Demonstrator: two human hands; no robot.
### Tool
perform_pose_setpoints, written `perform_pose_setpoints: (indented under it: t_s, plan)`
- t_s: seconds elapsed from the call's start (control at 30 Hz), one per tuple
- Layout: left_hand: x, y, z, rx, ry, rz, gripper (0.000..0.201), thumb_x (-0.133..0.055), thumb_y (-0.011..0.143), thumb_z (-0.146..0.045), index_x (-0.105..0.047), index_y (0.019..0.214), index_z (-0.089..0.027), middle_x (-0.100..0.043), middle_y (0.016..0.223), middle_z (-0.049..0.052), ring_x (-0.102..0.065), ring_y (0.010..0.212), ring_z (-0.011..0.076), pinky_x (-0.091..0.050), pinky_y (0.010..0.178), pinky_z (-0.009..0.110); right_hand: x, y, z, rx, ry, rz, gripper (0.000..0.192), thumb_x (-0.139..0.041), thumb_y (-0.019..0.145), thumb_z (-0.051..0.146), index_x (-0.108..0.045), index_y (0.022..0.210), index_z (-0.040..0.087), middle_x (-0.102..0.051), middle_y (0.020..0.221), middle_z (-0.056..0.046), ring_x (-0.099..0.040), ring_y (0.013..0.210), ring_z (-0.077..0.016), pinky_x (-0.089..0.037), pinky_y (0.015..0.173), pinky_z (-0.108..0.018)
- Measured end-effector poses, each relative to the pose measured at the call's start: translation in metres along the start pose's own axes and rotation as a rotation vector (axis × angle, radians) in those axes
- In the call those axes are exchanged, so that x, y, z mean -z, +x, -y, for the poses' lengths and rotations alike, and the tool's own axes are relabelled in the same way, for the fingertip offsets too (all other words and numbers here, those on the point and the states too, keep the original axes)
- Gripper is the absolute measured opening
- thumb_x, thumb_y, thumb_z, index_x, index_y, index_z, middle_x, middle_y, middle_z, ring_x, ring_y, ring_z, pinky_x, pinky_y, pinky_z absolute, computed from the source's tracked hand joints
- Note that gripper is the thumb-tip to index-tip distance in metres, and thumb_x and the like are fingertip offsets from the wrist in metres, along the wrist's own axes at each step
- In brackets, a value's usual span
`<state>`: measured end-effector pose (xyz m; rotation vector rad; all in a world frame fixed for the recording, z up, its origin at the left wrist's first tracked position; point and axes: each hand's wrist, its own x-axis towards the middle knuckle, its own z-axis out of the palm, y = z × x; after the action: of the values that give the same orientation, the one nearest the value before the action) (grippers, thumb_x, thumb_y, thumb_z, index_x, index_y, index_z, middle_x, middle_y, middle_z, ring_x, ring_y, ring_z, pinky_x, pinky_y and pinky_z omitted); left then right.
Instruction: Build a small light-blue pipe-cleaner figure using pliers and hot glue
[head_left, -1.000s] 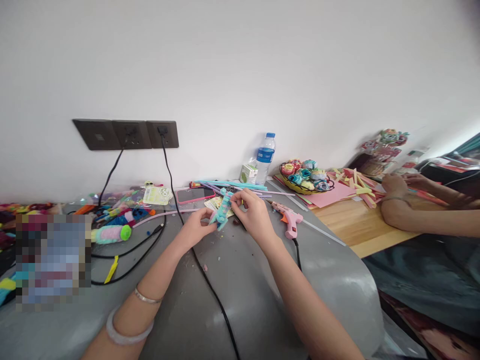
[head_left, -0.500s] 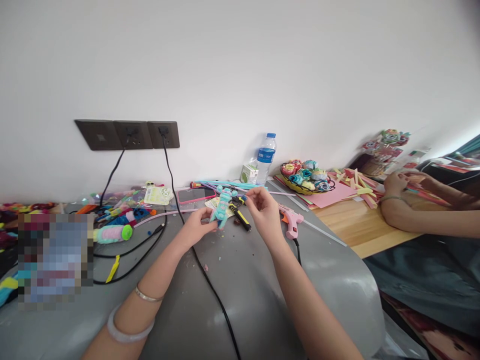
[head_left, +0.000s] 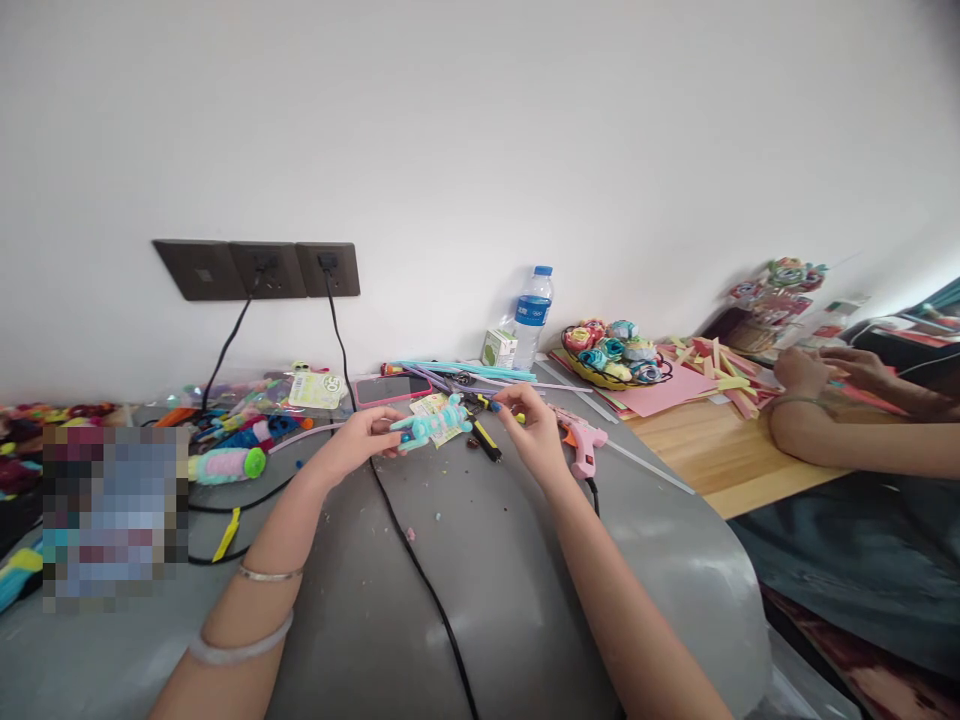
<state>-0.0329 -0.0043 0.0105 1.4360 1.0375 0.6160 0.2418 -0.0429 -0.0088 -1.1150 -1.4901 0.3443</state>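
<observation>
My left hand (head_left: 369, 440) is closed on one end of a light-blue fuzzy pipe-cleaner figure (head_left: 435, 422), which lies tilted sideways above the table. A dark blue bit shows at my left fingertips. My right hand (head_left: 527, 428) pinches a small dark blue piece (head_left: 496, 406), too small to name, apart from the figure. Between the hands, black-and-yellow pliers (head_left: 486, 440) rest on the table, with a printed card (head_left: 442, 418) partly hidden behind the figure. A pink hot glue gun (head_left: 586, 445) lies just right of my right hand.
A black cable (head_left: 420, 570) crosses the grey table (head_left: 510, 600). Behind are a phone (head_left: 390, 390), pipe cleaners (head_left: 472, 371), a small box (head_left: 498, 349) and a water bottle (head_left: 532, 318). A basket of paper flowers (head_left: 615, 355) stands right; another person's hands (head_left: 814, 372) work beyond it.
My left hand has moved left, and the figure has turned from upright to lying sideways. My right hand keeps its pinch on the dark blue piece, almost in the same place.
</observation>
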Motion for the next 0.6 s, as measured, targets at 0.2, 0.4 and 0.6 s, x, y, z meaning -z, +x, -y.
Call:
perform_pose_setpoints:
  t_s: [0.2,0.4,0.6]
  plan:
    - [0.019,-0.005,0.005,0.122,0.093,0.095,0.059,-0.083,0.066,-0.048,-0.067,0.111,-0.014,-0.074,0.093,0.009,-0.07,0.078,0.0213,-0.054,0.075,0.033,-0.024,-0.02,-0.004,0.078,0.054,0.145,0.012,-0.058,0.088,0.015,-0.065,0.092,0.024,-0.065,0.098,-0.006,-0.061,0.097,-0.0221,-0.048,0.082,-0.036]
    - [0.018,-0.004,0.005,0.143,0.123,0.11,0.058,-0.083,0.064,-0.047,-0.069,0.108,-0.014,-0.074,0.095,0.009,-0.07,0.079,0.0218,-0.053,0.075,0.033,-0.031,-0.03,-0.001,0.1,0.048,0.234,0.01,-0.06,0.09,0.018,-0.068,0.091,0.024,-0.063,0.105,-0.008,-0.062,0.105,-0.0232,-0.05,0.09,-0.039]
    - [0.016,-0.005,0.002,0.158,0.122,0.103,0.057,-0.083,0.064,-0.048,-0.071,0.107,-0.014,-0.074,0.089,0.008,-0.07,0.078,0.0207,-0.053,0.074,0.031,-0.032,-0.033,0.001,0.105,-0.067,0.3,0.008,-0.062,0.089,0.019,-0.068,0.092,0.024,-0.063,0.109,-0.009,-0.061,0.105,-0.0241,-0.05,0.09,-0.04]
